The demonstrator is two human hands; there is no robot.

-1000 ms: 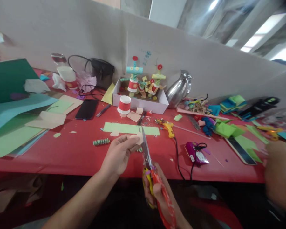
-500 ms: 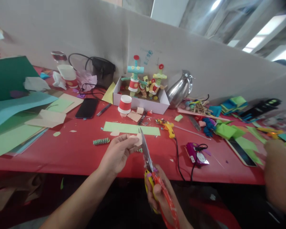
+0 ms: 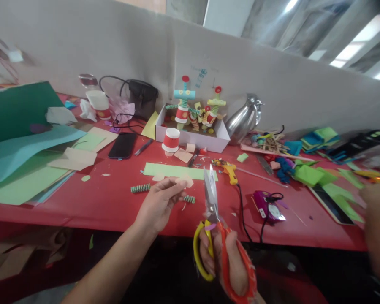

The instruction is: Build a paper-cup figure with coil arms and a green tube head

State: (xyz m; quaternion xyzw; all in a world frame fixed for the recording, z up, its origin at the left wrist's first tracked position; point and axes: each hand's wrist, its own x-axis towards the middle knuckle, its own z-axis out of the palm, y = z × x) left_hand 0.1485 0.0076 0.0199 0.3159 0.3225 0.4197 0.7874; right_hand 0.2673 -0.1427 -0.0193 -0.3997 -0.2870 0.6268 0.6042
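The small pale paper piece (image 3: pixel 184 182) is pinched at the fingertips of the left hand (image 3: pixel 158 204), raised over the near edge of the red table (image 3: pixel 91 202); its outline blurs against the green paper strip (image 3: pixel 177 171) lying just beyond it, so its shape is hard to tell. The left hand is mostly closed, thumb against fingers. The right hand (image 3: pixel 224 261), partly cut off at the bottom, grips the scissors (image 3: pixel 213 219) through their yellow and orange loops, blades upright, nearly together, just right of the paper and clear of it. A blurred hand of another person (image 3: pixel 378 228) sits far right.
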